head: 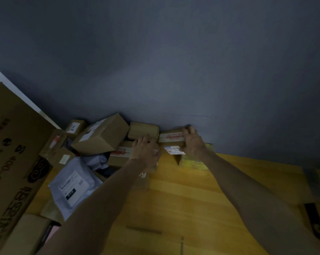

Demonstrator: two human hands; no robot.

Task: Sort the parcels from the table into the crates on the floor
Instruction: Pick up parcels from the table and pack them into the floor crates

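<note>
Reaching over the tabletop point(192, 196), you grip a taped box point(171, 138) against the wall point(173, 70): right hand point(193, 142) curled over its right end, left hand point(146, 150) seemingly holding its left end.

The only view comes from one wide-angle camera worn on the head. It faces forward and down over the yellow wooden worktop point(201, 199) toward the dark grey wall point(173, 61) behind it. The frame is rolled (the worktop's far edge slopes down to the right). Both forearms enter from the bottom edge. The left hand point(146, 150) and right hand point(192, 142) sit near frame centre, at arm's reach, either side of a brown cardboard parcel with red-printed tape point(171, 137). The picture is dim and slightly blurred.
</note>
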